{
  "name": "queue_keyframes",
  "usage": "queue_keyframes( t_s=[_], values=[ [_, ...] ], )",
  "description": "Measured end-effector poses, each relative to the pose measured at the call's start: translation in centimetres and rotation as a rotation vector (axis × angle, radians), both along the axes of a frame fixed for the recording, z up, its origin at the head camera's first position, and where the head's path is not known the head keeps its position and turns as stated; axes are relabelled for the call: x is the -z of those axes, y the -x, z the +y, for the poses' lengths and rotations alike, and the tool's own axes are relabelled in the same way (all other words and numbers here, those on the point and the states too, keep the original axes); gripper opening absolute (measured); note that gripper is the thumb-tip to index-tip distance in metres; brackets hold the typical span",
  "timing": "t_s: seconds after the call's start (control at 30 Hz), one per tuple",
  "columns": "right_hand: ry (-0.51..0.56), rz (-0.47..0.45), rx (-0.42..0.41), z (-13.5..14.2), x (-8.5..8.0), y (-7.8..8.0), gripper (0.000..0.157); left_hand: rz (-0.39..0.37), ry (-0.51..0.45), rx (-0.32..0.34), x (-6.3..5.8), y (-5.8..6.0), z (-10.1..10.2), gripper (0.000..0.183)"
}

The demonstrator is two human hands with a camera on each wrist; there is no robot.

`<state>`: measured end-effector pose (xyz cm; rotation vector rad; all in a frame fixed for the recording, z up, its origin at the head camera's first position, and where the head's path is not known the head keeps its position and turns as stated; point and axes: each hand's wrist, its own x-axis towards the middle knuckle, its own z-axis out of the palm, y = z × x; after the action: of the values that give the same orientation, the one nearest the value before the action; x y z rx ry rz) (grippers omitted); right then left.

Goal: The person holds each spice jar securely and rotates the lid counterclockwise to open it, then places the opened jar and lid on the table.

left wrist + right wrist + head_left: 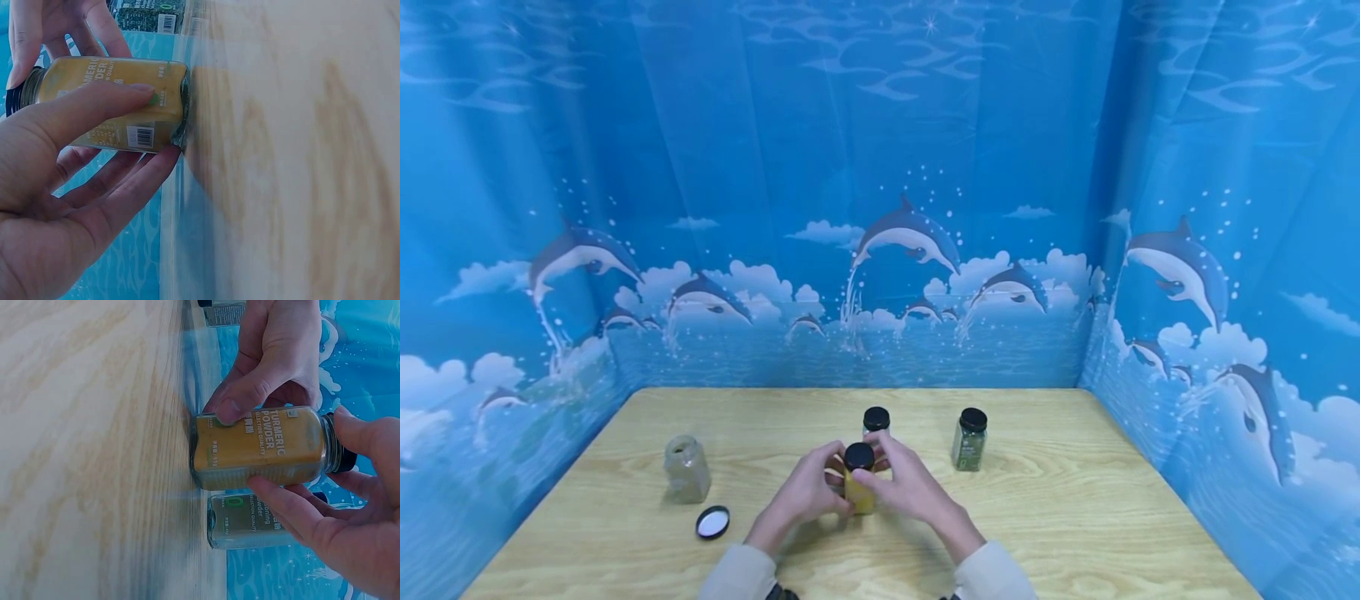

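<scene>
A glass jar of yellow turmeric powder (860, 493) with a black cap (859, 455) stands upright on the table between both hands. My left hand (811, 487) holds its lower body, thumb across the label in the left wrist view. From the other side my right hand (912, 485) grips the upper part, with the thumb at the cap and fingers against the glass in the right wrist view. The cap sits on the jar's neck. Just behind stands another black-capped jar (876, 419), partly hidden by the right hand.
An uncapped glass jar (688, 473) stands on the left of the wooden table (1075, 517). Near it a black lid (712, 522) lies with its white inside up. On the right is a capped jar with green contents (970, 443). A blue dolphin curtain (775, 167) surrounds the table.
</scene>
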<state>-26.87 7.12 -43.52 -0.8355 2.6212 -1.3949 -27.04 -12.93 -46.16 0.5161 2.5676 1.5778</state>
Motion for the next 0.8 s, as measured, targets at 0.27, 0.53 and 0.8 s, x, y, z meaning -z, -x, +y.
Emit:
queue_keyframes(
  t_s=[0.27, 0.53, 0.8],
  values=[
    [-0.05, 0.071, -0.068, 0.38, -0.05, 0.29, 0.044, 0.005, 0.002, 0.005, 0.02, 0.0, 0.06, 0.053],
    [-0.073, 0.051, -0.082, 0.51, -0.13, 0.29, 0.051, 0.003, -0.013, 0.009, 0.13, 0.06, 0.05, 0.053],
    [-0.028, -0.033, -0.018, 0.17, -0.03, 0.22, 0.059, -0.003, -0.034, 0.006, 0.2, 0.02, -0.01, 0.054]
  ],
)
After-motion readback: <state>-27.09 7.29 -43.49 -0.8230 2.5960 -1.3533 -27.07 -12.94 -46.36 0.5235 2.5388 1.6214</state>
